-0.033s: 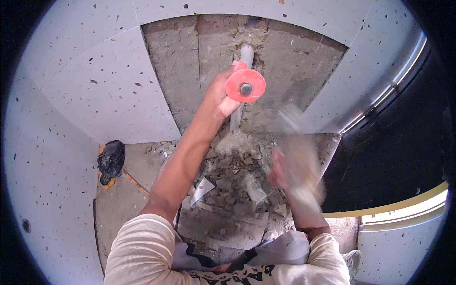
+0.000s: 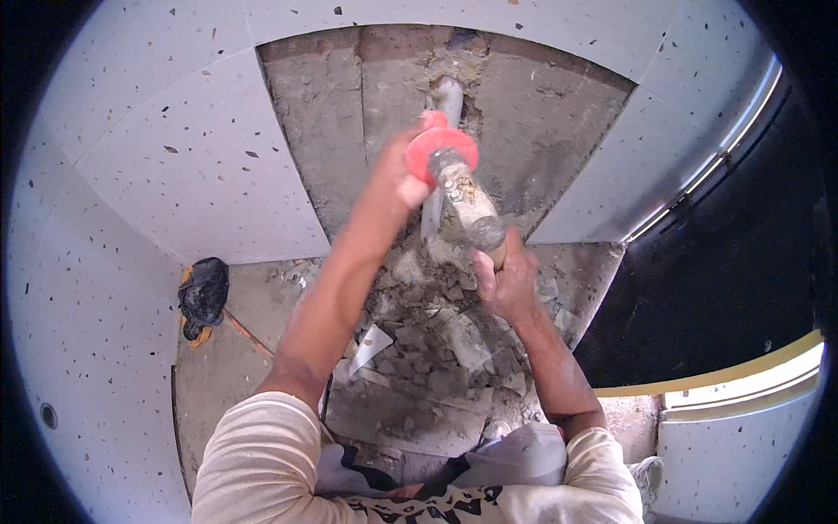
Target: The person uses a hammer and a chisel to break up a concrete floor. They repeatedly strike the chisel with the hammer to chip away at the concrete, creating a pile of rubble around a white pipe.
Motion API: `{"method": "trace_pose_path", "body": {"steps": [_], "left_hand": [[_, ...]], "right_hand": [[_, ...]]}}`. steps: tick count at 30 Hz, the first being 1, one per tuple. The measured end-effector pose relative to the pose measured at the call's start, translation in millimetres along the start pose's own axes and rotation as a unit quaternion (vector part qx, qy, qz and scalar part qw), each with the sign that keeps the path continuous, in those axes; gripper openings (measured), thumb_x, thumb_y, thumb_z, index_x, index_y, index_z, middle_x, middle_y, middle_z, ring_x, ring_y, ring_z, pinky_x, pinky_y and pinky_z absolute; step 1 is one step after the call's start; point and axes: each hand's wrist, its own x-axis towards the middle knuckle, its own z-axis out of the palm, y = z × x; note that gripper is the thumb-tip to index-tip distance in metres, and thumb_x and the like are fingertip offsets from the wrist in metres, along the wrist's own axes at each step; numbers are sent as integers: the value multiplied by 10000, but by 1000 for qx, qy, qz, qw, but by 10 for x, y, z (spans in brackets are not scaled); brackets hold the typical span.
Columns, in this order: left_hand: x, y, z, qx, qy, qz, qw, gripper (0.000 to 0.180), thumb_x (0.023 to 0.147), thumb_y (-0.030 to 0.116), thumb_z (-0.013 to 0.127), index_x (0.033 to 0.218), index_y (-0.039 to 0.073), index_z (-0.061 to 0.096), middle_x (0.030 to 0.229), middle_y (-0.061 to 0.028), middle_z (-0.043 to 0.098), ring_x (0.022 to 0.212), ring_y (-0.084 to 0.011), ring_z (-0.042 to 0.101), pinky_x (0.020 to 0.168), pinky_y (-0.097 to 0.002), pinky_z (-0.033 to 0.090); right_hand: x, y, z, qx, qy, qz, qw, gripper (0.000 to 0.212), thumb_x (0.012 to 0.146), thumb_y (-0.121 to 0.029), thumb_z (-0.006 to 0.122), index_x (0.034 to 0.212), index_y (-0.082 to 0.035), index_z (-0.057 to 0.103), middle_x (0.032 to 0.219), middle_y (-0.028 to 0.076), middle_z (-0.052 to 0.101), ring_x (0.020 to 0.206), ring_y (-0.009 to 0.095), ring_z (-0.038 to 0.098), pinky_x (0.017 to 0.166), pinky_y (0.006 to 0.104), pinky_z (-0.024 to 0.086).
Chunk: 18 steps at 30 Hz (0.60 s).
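My left hand is closed around a chisel whose round red hand guard faces me; its shaft and tip are hidden. With my right hand I grip a hammer by its short wooden handle. The worn, dusty hammer head is right at the chisel's struck end, covering it, and appears to touch it. Behind the guard, a pale pipe runs down the bare concrete wall patch. Below both hands lies broken rubble, including a white triangular tile shard.
White speckled panels frame the bare patch on both sides. In the left corner sits a black plastic bag with an orange cord beside it. A large dark surface with a pale yellow edge is at my right.
The hammer has swung from the right, where it was a blur, up and left onto the chisel's end. The chisel and my left hand have shifted slightly left.
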Motion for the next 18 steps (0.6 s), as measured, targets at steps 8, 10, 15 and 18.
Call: {"method": "trace_pose_path", "body": {"steps": [8,10,15,18], "left_hand": [[34,79,-97,-84,-57,-23,995,180,959,211,545,999,36,563,911,-95,623,831,-213,624,808,-382,526],[39,16,-1,-88,-26,-13,996,164,957,216,546,992,56,550,877,-77,605,772,-203,610,736,-376,533],[47,7,-16,-67,-23,-59,996,196,931,243,587,995,62,544,878,-78,606,754,-212,605,718,-397,535],[-29,68,-85,-29,4,-37,999,204,919,246,605,988,61,556,887,-80,616,766,-210,611,748,-400,535]], "right_hand": [[-221,-166,-216,232,59,-149,959,325,855,-349,621,958,-47,561,750,87,547,660,226,572,640,387,487],[-241,-79,-131,378,65,-246,890,295,833,-343,635,920,-70,561,740,49,514,631,214,558,618,383,483],[1,7,62,-79,-9,-49,996,359,833,-246,677,1082,-20,552,716,172,618,608,373,613,581,455,493],[-64,-319,-107,26,22,-16,999,339,831,-282,648,1003,-13,533,723,182,591,616,356,596,583,435,475]]}}
